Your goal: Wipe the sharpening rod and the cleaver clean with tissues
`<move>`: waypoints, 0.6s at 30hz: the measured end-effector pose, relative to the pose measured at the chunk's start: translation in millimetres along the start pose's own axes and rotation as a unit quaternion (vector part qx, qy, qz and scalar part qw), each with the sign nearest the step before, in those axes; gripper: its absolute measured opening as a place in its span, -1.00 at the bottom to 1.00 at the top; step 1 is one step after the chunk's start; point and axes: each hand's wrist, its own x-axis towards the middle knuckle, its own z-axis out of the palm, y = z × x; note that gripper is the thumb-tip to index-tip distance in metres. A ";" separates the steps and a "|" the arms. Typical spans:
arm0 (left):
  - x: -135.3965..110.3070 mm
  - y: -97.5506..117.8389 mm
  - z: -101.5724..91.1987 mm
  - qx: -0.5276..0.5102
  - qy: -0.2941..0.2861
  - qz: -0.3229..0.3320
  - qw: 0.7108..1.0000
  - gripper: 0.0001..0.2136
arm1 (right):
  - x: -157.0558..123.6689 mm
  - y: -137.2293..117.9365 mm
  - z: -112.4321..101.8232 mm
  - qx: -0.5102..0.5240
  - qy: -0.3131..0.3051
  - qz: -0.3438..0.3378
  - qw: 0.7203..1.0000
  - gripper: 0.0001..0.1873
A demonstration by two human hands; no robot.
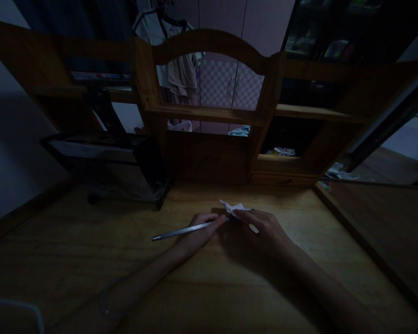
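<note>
My left hand [206, 223] is closed around a slim silver-grey stick like a pen or pencil [183, 231]. Its dark-ended tail points left, and its other end runs toward my right hand. A crumpled white tissue [232, 208] is pinched in the fingers of my right hand [264, 227], at the stick's right end. Whether the tissue wraps that end or only touches it, I cannot tell, as my fingers cover it. Both hands are just above the wooden desk [202, 297].
A wooden hutch with shelves [209, 113] stands along the back of the desk. At the back left is a dark-framed bin or rack [107, 171]. A small drawer [284, 180] sits at the back right. A white cable [16, 303] shows at lower left.
</note>
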 end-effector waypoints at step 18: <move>4.8 -14.8 -11.6 -0.066 0.024 -0.042 0.997 -0.46 | -2.3 -0.9 2.0 0.004 0.002 -0.040 0.999 -0.50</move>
